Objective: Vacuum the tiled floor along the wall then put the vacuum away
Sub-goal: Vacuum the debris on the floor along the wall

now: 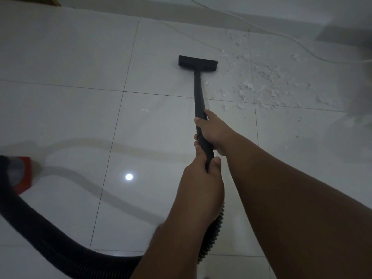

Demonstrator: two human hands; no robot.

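A black vacuum wand (198, 91) runs from my hands out to a flat black floor nozzle (197, 61) resting on the white tiled floor (80, 57). My right hand (214, 130) grips the wand higher up, and my left hand (201, 176) grips it just below. A ribbed black hose (50, 234) loops from under my arms to the red and black vacuum body (18, 172) at the left edge. White shreds of debris (261, 81) lie scattered on the tiles just right of the nozzle.
A thin white cable (291, 40) trails across the floor near the pale wall base (241, 11) at the top. A wooden corner (55, 0) shows at top left. A blurred pale object (358, 117) sits at the right edge.
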